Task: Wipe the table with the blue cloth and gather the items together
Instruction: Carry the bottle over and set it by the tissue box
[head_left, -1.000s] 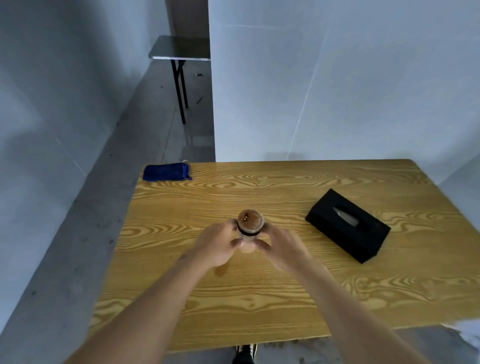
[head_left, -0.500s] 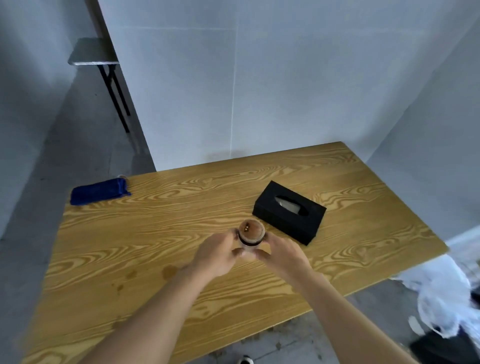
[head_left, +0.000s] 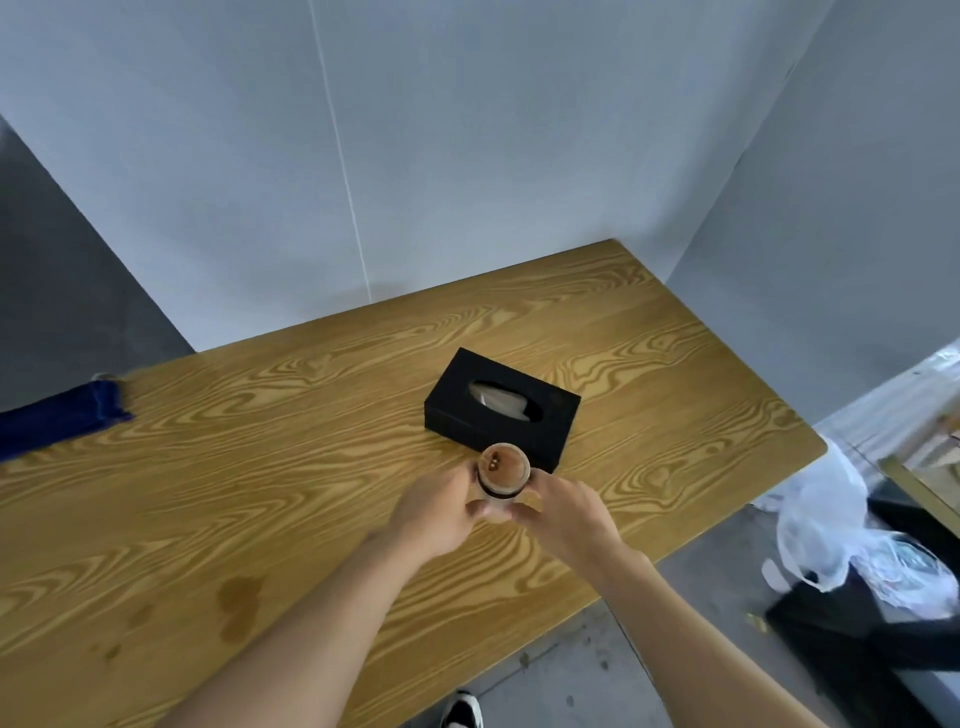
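Both hands form the grip on one small jar (head_left: 503, 477), just below frame centre: left hand (head_left: 439, 514) wraps its left side, right hand (head_left: 563, 512) wraps its right side, fingertips curled round the lower body from both flanks. Jar is upright, brown round lid on top, dark band under the lid. Can't tell whether its base touches the worktop (head_left: 260, 467) or sits slightly above it; the fingers hide the bottom.

One black tissue box (head_left: 501, 410) lies flat right behind the jar, just above it in frame, one tissue showing in the oval slot. Jar looks right at the box's near edge; contact not clear.

One blue cloth (head_left: 57, 418) at the far left edge of the frame, lying on the worktop's left end, partly cut off by the frame, well apart from jar and box. Neither hand touches it.

Count on the worktop: 1 jar, 1 tissue box, 1 cloth. Several dark stain patches (head_left: 239, 605) on the wood, lower left of frame.

Off the worktop: one white plastic bag (head_left: 831, 525) at the right edge, on the floor side; one shoe tip (head_left: 462, 712) at bottom centre.
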